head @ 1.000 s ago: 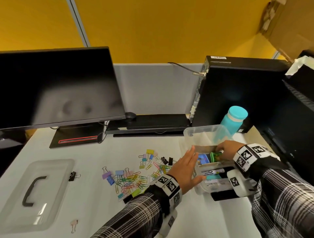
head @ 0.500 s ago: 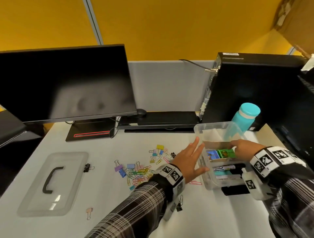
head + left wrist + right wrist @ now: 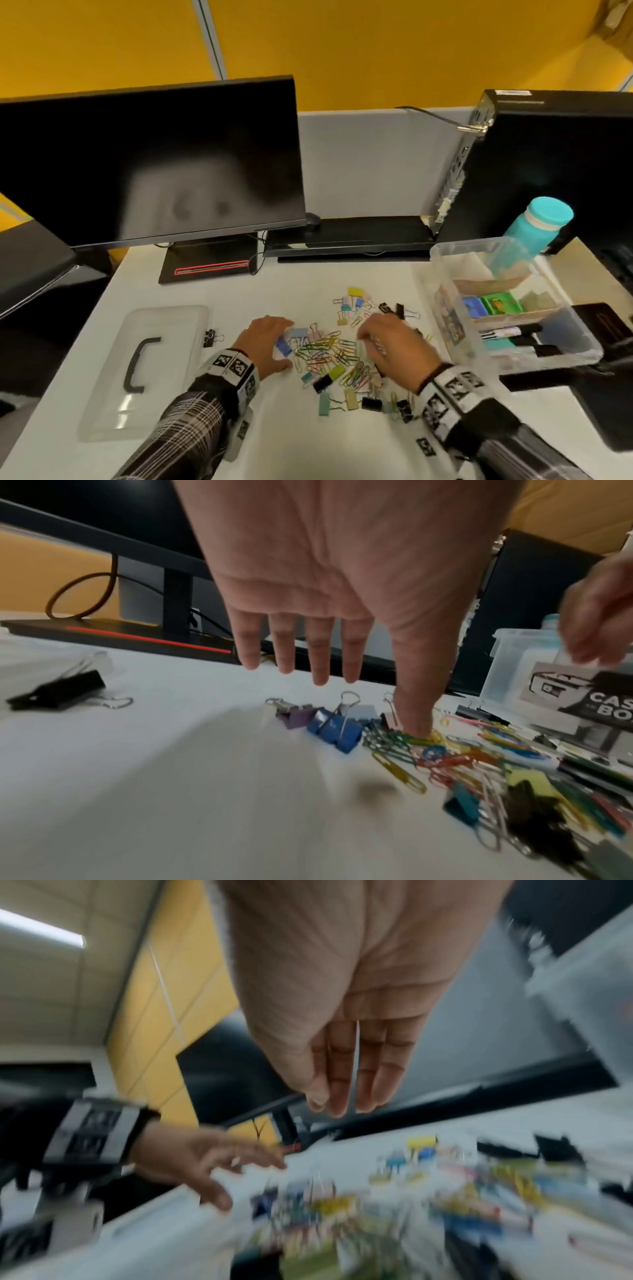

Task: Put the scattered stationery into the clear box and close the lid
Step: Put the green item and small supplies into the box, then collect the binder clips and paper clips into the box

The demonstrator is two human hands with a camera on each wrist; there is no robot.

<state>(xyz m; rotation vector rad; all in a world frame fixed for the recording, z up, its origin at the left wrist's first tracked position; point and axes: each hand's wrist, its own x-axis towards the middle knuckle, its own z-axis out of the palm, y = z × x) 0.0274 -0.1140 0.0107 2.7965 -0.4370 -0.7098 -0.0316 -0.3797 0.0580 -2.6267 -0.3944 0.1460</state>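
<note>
Mostly blurred right-wrist view, clips (image 3: 394, 1199) smeared

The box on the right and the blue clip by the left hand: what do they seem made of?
Box: clear, glossy plastic, probably; its contents show through the walls.
Blue clip: seemingly painted metal, with shiny silver wire handles; blur leaves the finish uncertain.

It was an office desk. A big black monitor (image 3: 147, 161) stood at the upper left, a black computer tower (image 3: 548, 164) at the upper right, before a grey divider wall (image 3: 373, 161).
</note>
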